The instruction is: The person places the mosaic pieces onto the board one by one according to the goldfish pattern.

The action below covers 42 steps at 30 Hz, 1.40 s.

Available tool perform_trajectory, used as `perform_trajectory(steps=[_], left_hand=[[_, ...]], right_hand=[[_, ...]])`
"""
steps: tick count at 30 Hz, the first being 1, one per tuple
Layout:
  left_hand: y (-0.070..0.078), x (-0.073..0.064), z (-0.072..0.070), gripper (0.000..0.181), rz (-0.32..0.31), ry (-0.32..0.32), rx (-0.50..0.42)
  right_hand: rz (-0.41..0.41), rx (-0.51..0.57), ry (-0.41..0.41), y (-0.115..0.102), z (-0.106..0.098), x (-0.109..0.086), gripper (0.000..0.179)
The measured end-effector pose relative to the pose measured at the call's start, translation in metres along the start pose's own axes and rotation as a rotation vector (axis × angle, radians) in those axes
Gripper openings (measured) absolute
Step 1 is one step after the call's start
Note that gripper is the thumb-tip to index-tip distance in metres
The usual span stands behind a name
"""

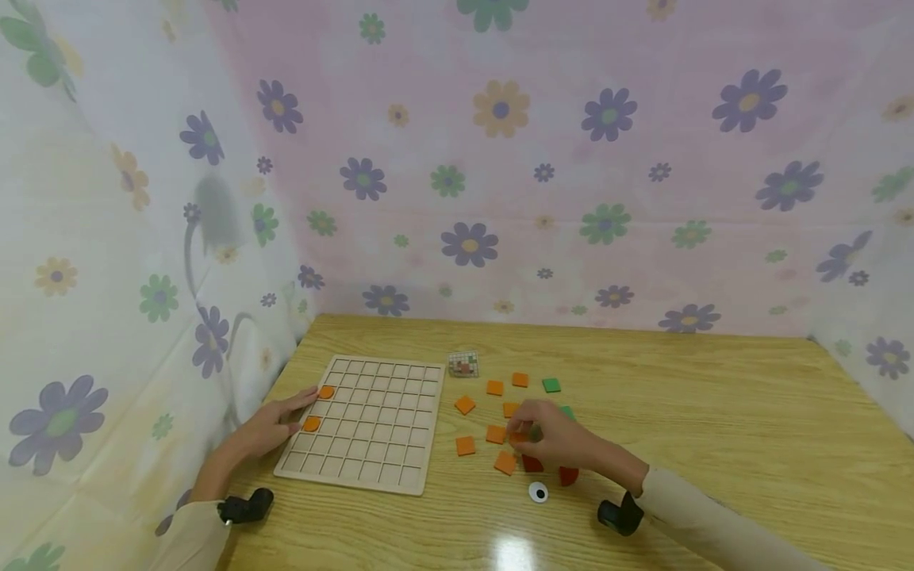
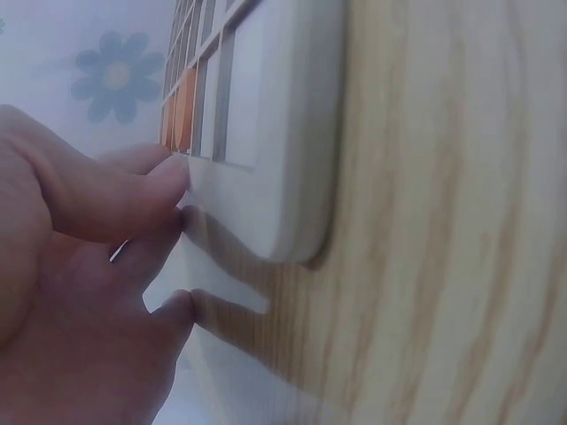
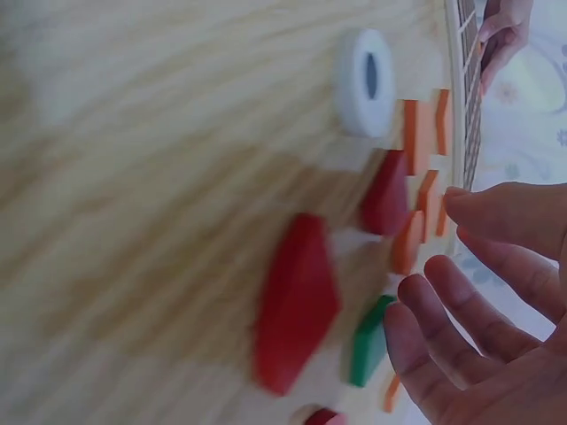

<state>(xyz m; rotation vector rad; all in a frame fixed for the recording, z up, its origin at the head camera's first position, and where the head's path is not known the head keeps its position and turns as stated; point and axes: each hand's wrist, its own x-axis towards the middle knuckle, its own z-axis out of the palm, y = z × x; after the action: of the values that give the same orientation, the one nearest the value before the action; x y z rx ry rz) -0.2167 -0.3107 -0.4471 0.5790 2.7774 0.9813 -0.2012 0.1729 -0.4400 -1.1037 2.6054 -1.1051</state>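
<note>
A wooden grid board [image 1: 378,434] lies on the left of the table, with two rounded orange pieces [image 1: 311,424] in its left column. My left hand [image 1: 266,429] rests at the board's left edge, its thumb right at the rim in the left wrist view. Over a cluster of loose tiles hovers my right hand [image 1: 555,434], fingers bent and thumb apart from them in the right wrist view. Below its fingertips is an orange piece [image 1: 519,438]. Red pieces [image 3: 297,305] and a green tile [image 3: 370,341] lie near this hand.
Several square orange tiles [image 1: 466,446] lie between the board and my right hand. A white eye disc [image 1: 539,492] sits nearest me, and a green tile [image 1: 551,385] farther back. Beside the board's far right corner is a small grid-pattern card [image 1: 463,364]. Flowered cloth [image 1: 500,198] hangs behind the table.
</note>
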Motion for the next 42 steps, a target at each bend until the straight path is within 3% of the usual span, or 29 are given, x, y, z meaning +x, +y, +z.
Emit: perform_trajectory(steps=[8, 24, 42], left_hand=[[0.001, 0.001, 0.001, 0.056, -0.004, 0.006, -0.006], [0.000, 0.002, 0.003, 0.058, -0.021, 0.001, -0.023], [-0.002, 0.001, 0.002, 0.056, -0.006, 0.008, -0.016]], right_hand=[[0.050, -0.014, -0.008, 0.005, 0.000, -0.010, 0.014], [0.033, -0.074, 0.045, 0.007, 0.008, -0.006, 0.018], [-0.022, -0.157, 0.055, 0.012, 0.014, 0.004, 0.007]])
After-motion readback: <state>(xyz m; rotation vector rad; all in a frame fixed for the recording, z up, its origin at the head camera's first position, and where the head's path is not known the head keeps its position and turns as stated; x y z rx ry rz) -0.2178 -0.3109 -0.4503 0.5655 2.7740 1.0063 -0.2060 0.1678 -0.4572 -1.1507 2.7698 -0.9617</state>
